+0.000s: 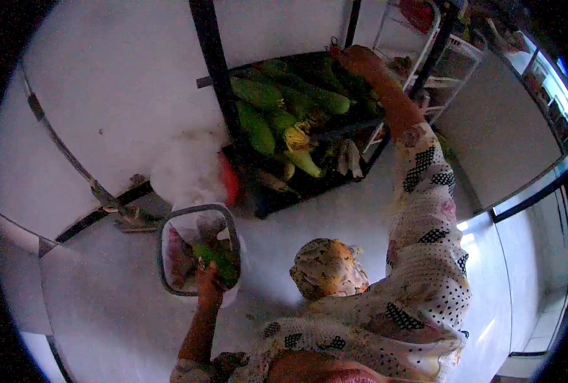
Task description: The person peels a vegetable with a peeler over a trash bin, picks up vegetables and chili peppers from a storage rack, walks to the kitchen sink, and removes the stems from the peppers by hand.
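My left hand [208, 278] is closed around the lower end of a green vegetable [219, 263], perhaps a gourd, over the mouth of a white bin with a dark rim [164, 258]. Reddish and pale things lie inside the bin, too blurred to name. My right hand [358, 60] is stretched to the far back edge of a dark rack [215, 64], with its fingers bent in. A small dark loop [334, 43] sticks out beside those fingers; I cannot make out what it is. Long green gourds [319, 97] lie on the rack's upper shelf, near my right hand.
A yellow, wilted flower-like piece [296, 136] hangs at the rack's front, above a lower shelf [274, 203]. Behind the bin sit a whitish bag [188, 169] and a red object [229, 180]. A white metal stand [434, 82] is at right. Patterned cloth [328, 268] bulges below the rack.
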Demonstrator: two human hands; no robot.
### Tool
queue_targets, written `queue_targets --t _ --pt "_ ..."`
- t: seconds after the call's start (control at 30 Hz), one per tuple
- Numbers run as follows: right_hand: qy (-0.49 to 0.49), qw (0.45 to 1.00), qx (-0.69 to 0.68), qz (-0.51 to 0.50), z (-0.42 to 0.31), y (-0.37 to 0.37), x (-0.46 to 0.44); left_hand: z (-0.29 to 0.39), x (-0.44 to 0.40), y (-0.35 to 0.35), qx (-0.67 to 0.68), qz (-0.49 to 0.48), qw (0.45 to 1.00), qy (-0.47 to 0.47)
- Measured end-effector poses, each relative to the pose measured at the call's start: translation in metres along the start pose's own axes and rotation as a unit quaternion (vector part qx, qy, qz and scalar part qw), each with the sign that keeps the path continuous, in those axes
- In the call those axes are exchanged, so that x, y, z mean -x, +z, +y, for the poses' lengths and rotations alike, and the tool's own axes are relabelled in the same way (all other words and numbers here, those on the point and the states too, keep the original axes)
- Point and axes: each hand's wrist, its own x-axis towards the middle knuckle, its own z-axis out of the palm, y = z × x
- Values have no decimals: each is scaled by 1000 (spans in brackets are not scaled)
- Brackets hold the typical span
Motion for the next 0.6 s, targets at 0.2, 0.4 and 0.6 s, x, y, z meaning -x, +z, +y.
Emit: queue_targets --t 0.2,0.4,0.6 --pt "13 943 15 -333 -39 -80 37 -4 -10 -12 31 -74 997 8" --pt "-62 987 142 31 -26 -9 118 5 -4 -3 -22 -33 999 19" --pt "216 974 63 -2 -107 -59 155 -11 -14 -10 -112 -94 978 150"
